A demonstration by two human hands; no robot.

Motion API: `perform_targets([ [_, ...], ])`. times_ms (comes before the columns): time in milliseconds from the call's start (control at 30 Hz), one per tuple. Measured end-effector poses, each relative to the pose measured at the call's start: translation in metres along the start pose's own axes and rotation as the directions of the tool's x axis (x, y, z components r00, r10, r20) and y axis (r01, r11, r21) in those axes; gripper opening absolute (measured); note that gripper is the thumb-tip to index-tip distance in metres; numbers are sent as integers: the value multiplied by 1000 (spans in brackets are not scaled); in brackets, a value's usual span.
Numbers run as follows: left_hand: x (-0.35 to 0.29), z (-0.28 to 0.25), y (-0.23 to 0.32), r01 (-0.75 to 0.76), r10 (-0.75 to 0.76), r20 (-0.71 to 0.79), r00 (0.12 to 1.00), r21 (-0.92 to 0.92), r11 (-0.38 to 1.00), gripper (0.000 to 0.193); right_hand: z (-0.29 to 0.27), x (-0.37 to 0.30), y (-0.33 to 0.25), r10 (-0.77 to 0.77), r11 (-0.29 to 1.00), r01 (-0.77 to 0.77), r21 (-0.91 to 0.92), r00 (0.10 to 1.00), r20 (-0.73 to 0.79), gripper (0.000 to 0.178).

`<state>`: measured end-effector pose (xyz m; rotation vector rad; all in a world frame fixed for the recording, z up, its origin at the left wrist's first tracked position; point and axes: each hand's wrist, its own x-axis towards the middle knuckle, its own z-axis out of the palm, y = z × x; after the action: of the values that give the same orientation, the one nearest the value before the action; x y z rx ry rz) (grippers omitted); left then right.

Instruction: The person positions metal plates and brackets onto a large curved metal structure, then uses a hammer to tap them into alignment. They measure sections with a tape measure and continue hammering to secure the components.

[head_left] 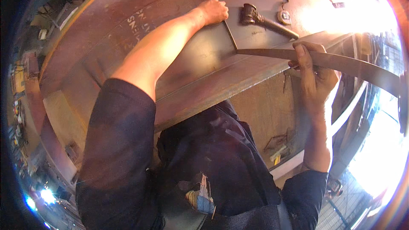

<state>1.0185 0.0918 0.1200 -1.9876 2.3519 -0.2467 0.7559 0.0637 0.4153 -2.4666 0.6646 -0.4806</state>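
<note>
A long flat steel strip (353, 65) is gripped in my right hand (317, 66), thumb on the near face and fingers folded behind it. The strip's narrow end meets the lower end of a thin dark metal bar (230, 36); whether the two are one piece, I cannot tell. My left hand (214, 12) is closed over that bar, which lies across a large steel beam (194, 55). Right of my left hand, a hammer (272, 24) with a dark head rests on the beam. A small round-cornered tape measure (283, 16) sits just beyond its handle.
The beam's raised near flange (221, 88) runs in front of my body. White chalk writing marks the beam at left. Below the flange is a brown board (260, 110) with small scraps. Strong glare washes out the upper right, and metal grating (345, 204) shows at lower right.
</note>
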Motion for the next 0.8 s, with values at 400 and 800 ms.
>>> perform_targets([
  [400, 21, -6, 13, -230, 235, -5, 972, 183, 956, 13, -10, -28, 2, 132, 991, -132, 13, 988, -74, 19],
  [800, 11, -29, 5, -182, 180, -87, 980, -16, 983, 16, -20, -27, -2, 139, 985, -146, -91, 988, -73, 24],
])
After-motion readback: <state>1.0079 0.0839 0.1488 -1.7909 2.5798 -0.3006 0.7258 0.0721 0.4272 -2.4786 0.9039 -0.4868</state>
